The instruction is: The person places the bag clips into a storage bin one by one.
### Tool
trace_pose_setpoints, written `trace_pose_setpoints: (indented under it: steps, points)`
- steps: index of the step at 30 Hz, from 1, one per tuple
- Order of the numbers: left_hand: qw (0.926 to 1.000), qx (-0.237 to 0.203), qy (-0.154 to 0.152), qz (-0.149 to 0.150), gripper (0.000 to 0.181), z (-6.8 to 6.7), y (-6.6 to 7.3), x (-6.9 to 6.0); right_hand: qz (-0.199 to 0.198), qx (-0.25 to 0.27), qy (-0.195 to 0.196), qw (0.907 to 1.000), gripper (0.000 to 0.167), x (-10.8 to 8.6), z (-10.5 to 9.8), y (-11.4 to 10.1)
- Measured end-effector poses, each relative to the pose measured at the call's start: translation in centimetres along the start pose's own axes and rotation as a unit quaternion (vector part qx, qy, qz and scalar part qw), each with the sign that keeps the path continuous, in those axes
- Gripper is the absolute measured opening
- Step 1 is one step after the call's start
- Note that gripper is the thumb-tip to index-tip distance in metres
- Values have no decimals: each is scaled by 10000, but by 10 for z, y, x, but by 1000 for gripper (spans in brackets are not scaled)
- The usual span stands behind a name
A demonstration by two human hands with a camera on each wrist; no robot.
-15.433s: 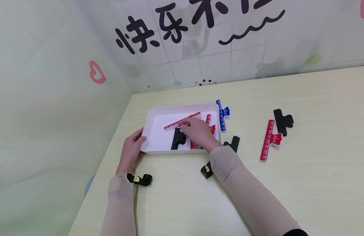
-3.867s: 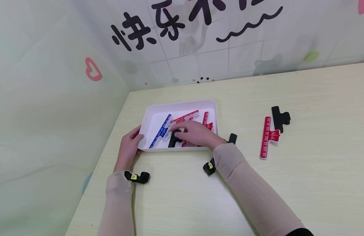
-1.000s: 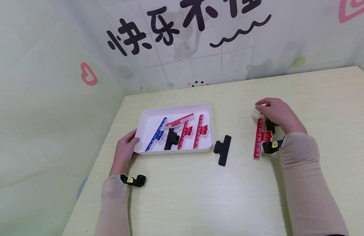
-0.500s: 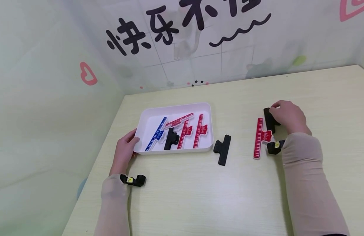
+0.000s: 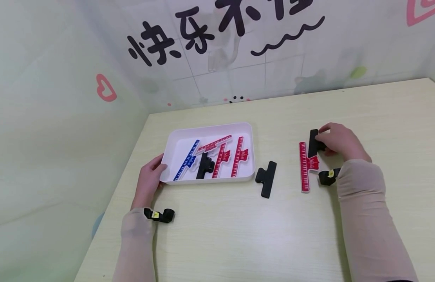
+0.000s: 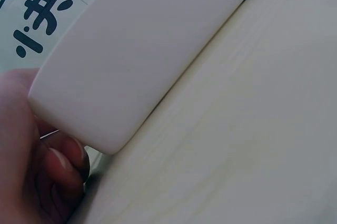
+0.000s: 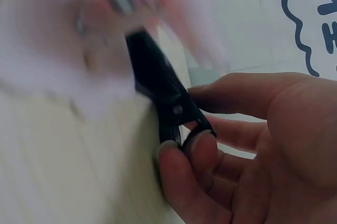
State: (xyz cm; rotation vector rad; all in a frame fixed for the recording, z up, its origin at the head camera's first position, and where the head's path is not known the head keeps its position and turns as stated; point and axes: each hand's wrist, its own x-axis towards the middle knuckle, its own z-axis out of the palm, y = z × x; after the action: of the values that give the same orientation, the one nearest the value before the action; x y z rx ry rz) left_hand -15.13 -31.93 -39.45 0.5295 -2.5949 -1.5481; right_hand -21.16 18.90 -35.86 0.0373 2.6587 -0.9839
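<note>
The left hand (image 5: 149, 183) grips the left end of a white tray (image 5: 210, 181); in the left wrist view its curled fingers show beneath the tray's corner (image 6: 121, 66). At the right, the right hand (image 5: 340, 141) holds a black clip (image 5: 313, 143) by its handle; the right wrist view shows thumb and fingers round that black clip (image 7: 160, 77). A red-and-white clip (image 5: 304, 167) lies against the black one, its crown-shaped handle near the black clip's lower end. Inside the tray are a blue clip (image 5: 186, 159), a black clip (image 5: 204, 166) and several red ones (image 5: 240, 156).
Another black clip (image 5: 266, 179) lies on the wooden table (image 5: 217, 235) just right of the tray. A printed curtain (image 5: 273, 74) hangs behind the table and along its left side. Black wrist cameras sit on both wrists.
Since half a second ago, the right hand and its black clip have shifted slightly left, and the red clip beside them has moved left too. The left hand and tray are unmoved.
</note>
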Motion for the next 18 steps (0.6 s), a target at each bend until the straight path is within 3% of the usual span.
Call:
trace_pose_setpoints:
  steps: [18]
  points:
    - [10000, 63, -41, -41, 43, 0, 0, 0, -477, 269, -425, 9976, 48, 9, 15, -15]
